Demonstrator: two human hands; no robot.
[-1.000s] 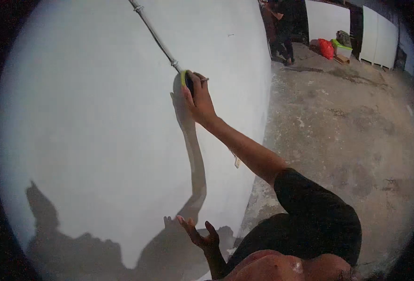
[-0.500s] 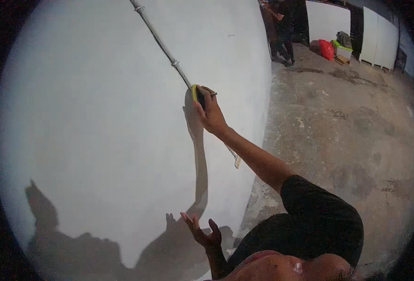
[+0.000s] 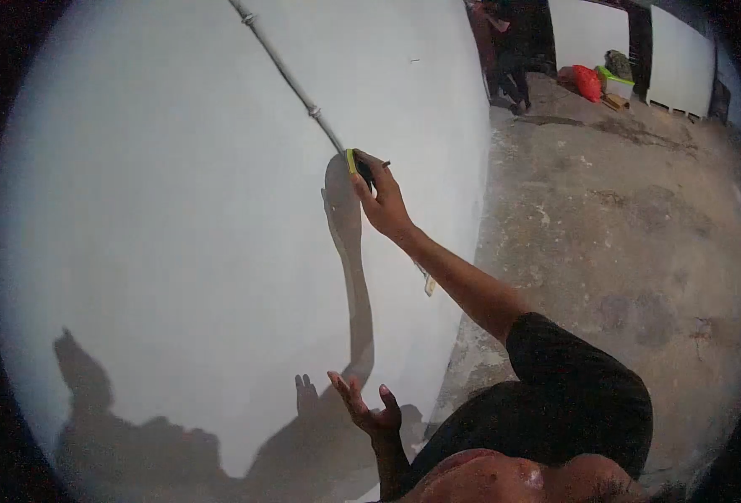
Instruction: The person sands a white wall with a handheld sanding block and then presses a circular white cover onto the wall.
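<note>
My right hand (image 3: 380, 199) is stretched out against the white wall (image 3: 177, 218) and grips a small tool with a yellow-green edge (image 3: 354, 163), pressed flat on the wall. The tool sits at the lower end of a thin grey conduit pipe (image 3: 291, 80) that runs diagonally up the wall. My left hand (image 3: 369, 411) hovers low near the wall with its fingers spread, holding nothing and not touching the wall. Shadows of both arms fall on the wall.
A rough concrete floor (image 3: 622, 218) spreads to the right. Another person (image 3: 509, 50) stands at the far end of the wall. A red bag (image 3: 588, 82) and other items lie by white panels (image 3: 681, 63) at the back. A small tag (image 3: 429, 285) hangs by the wall's corner.
My right hand slid the tool down and to the right along the wall in the first half second, then stayed nearly still. My left hand stayed open and shifted slightly.
</note>
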